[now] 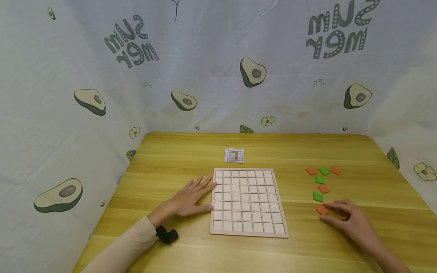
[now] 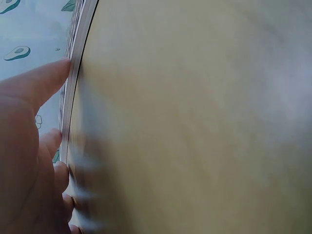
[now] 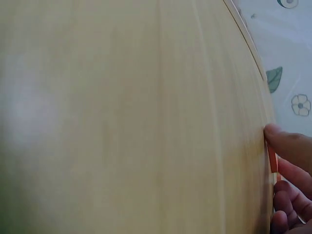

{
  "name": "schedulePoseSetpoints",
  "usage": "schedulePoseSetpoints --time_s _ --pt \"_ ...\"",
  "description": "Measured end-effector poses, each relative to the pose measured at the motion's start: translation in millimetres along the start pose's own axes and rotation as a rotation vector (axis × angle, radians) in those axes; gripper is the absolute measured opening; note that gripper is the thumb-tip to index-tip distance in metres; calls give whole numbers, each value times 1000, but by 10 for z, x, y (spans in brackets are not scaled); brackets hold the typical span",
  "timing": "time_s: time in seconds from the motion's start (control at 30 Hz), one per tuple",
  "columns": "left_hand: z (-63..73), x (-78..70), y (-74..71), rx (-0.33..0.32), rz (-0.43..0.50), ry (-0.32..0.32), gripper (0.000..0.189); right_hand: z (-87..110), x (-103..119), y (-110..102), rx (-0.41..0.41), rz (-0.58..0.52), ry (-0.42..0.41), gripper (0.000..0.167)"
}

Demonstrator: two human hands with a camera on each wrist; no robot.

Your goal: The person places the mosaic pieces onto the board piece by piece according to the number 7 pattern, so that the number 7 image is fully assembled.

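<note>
My left hand (image 1: 191, 198) lies spread on the table, its thumb and fingertips on the left edge of a pale wooden grid board (image 1: 248, 203). In the left wrist view, the thumb and fingers (image 2: 46, 83) line up along the board's rim. Over on the right, my right hand (image 1: 351, 220) pinches an orange square tile (image 1: 322, 210) between thumb and index finger, close to the tabletop. The right wrist view shows this tile (image 3: 272, 158) edge-on. Beyond it lie loose flat tiles, green ones (image 1: 318, 196) and orange ones (image 1: 324, 189).
A small card (image 1: 234, 155) printed with a grid and a coloured pattern lies behind the board. A black device (image 1: 166, 235) is strapped at the left wrist. White cloth (image 1: 211, 76) with avocado prints hangs round the wooden table (image 1: 177, 159).
</note>
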State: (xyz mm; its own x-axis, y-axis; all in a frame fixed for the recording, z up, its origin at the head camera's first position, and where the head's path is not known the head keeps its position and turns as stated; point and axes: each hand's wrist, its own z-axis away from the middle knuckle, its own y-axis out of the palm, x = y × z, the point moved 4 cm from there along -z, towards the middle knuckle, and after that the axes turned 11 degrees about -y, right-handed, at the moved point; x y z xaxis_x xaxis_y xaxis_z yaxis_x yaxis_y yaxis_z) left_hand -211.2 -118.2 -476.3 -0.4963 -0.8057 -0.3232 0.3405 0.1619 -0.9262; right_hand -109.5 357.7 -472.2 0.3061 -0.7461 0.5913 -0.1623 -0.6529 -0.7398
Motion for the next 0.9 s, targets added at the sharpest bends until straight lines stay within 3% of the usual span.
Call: schedulePoseSetpoints --time_s 0.23,0.47,0.8,0.9 --pt "-7 2 10 -11 -17 13 82 -24 56 12 -39 42 -69 27" --pt "13 -5 2 -11 -7 12 81 -58 81 26 -25 65 -107 24" --pt "4 14 23 -8 -11 9 82 -146 118 1 7 -14 -72 22" --pt "9 11 28 -2 -10 8 82 -228 149 -32 -24 -22 -116 22"
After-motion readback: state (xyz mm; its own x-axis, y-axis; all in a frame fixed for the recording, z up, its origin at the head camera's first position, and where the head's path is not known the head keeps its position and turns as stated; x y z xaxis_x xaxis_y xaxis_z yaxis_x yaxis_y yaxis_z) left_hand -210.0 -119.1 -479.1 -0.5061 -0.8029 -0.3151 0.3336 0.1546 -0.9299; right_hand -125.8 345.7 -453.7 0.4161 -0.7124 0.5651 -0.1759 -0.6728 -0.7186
